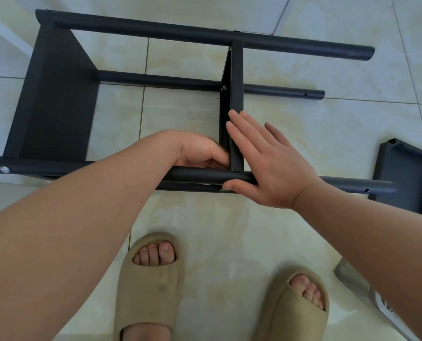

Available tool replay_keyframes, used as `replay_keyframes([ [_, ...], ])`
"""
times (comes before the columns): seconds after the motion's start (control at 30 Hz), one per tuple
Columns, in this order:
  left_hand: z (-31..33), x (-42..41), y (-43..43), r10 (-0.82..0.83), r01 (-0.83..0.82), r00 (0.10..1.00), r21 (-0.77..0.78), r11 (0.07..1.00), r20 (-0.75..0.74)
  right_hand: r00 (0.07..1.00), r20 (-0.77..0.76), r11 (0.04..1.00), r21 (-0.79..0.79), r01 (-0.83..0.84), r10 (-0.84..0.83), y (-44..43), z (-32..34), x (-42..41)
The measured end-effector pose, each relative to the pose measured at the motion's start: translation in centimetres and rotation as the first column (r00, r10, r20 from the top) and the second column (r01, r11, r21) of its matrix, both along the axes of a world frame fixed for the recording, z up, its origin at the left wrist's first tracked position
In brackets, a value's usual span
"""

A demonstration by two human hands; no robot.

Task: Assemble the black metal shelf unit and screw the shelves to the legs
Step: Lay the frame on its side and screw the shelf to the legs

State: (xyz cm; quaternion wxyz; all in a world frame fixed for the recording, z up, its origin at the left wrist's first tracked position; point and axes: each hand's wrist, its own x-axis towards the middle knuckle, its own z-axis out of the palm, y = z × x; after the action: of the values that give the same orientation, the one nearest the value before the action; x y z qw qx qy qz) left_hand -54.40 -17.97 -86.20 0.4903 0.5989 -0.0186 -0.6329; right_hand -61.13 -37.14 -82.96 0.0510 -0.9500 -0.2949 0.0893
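Black metal shelf unit (57, 94) is laid on its side on the pale tiled floor (229, 230), its long axis running left to right and the legs' free ends pointing right. The flat middle shelf (237, 77) is steadied against the round near leg (192, 174), probably so that the silver screw (235, 179) seats squarely. The right hand (261, 163) is pressed flat, fingers straight. The left hand (200, 151) is curled at the inner corner; what it holds cannot be told.

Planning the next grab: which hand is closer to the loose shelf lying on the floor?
Right. The right hand sits left of the loose shelf, apart from it; the left hand is farther left.
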Motion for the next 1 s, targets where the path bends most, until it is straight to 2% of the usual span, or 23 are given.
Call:
replay_keyframes([
  [0.23, -0.45, 0.08, 0.21, 0.041, -0.043, 0.998, -0.044, 0.998, -0.039, 1.000, 0.006, 1.000, 0.012, -0.001, 0.001, 0.04, -0.05, -0.04],
  [0.6, -0.30, 0.09, 0.20, 0.104, -0.105, 0.994, -0.080, 0.991, -0.021, 1.000, 0.008, 1.000, 0.010, 0.001, -0.001, -0.03, 0.01, -0.01],
  [0.83, -0.20, -0.02, -0.02, 0.039, -0.039, 0.999, 0.005, 0.999, 0.003, 1.000, 0.013, 1.000, 0.007, -0.001, 0.001, 0.01, -0.09, -0.04],
  [1.0, -0.06, -0.07, 0.04, 0.027, -0.027, 0.999, -0.030, 0.999, -0.024, 1.000, 0.016, 1.000, 0.011, -0.002, 0.002, -0.04, -0.05, 0.01],
])
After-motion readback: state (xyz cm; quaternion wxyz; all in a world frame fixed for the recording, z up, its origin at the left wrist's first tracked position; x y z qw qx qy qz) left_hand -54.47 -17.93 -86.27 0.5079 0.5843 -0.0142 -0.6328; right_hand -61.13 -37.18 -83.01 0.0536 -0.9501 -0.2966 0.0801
